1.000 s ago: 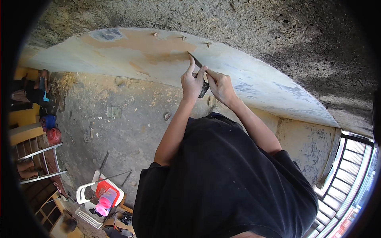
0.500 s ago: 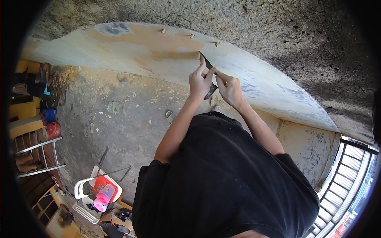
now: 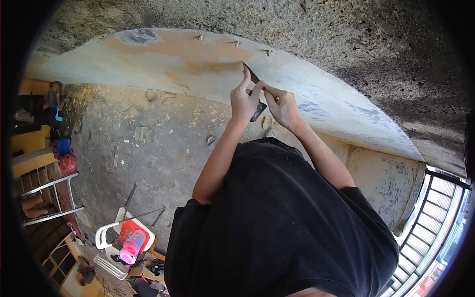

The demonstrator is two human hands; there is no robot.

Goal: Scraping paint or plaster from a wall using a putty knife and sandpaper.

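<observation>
A dark, thin scraper blade (image 3: 253,74) is held slantwise with one edge at the wall (image 3: 217,74), which is coated in patchy white and tan. My left hand (image 3: 243,102) grips it from the left, its index finger stretched along the blade and its thumb pressed inward. From the other side, my right hand (image 3: 283,106) pinches the blade's near end between curled fingers. A dark, speckled flat piece (image 3: 258,112) juts out below my left hand; whether it belongs to the scraper, I cannot tell.
Several small plugs (image 3: 237,43) stick out of the wall. On the stained concrete floor (image 3: 163,158), a white chair (image 3: 106,235) holds a pink container (image 3: 131,249). A metal ladder (image 3: 52,195) and another person (image 3: 54,99) are at the far left. A barred gate (image 3: 423,230) stands at right.
Both hands and the scraper have shifted slightly left and up along the wall. The grip looks the same.
</observation>
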